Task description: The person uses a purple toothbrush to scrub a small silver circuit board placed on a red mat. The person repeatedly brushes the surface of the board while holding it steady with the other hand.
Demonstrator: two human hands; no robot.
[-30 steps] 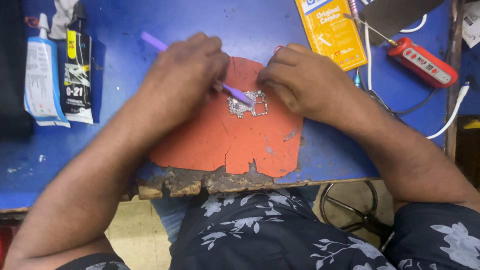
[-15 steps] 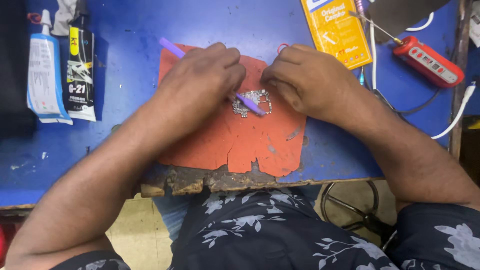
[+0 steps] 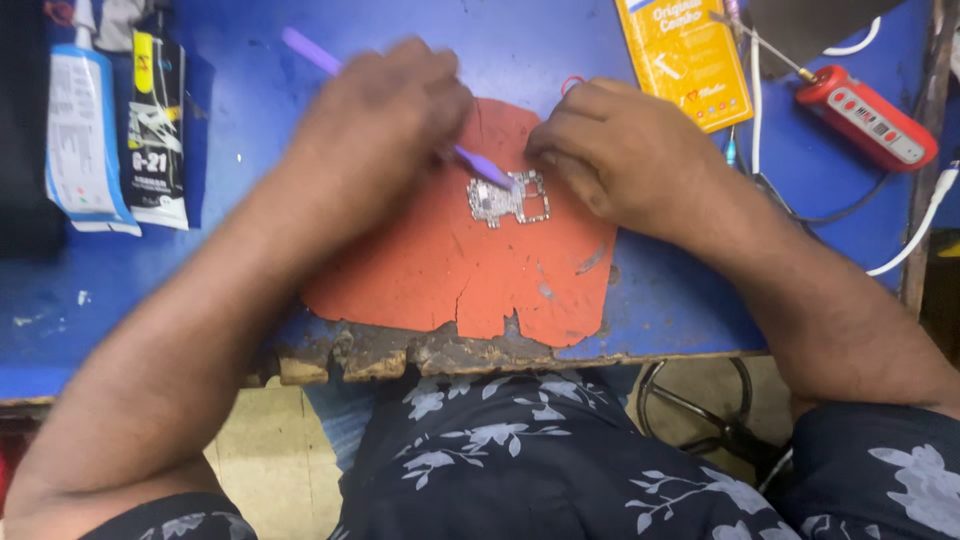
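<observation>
A small silver circuit board (image 3: 508, 199) lies on a worn orange mat (image 3: 470, 270) at the front of a blue table (image 3: 250, 60). My left hand (image 3: 385, 125) grips a purple brush-like tool (image 3: 478, 165); its tip rests on the board's upper edge and its handle sticks out past my knuckles to the upper left. My right hand (image 3: 625, 150) presses down on the right side of the board with closed fingertips, holding it against the mat.
Two glue tubes, one white and blue (image 3: 85, 130), one black (image 3: 158, 120), lie at the left. A yellow package (image 3: 685, 55) and a red device (image 3: 865, 115) with cables sit at the upper right. The table's front edge (image 3: 400, 350) is chipped.
My left hand and the purple tool have shifted slightly along the board. My right hand stays on the board.
</observation>
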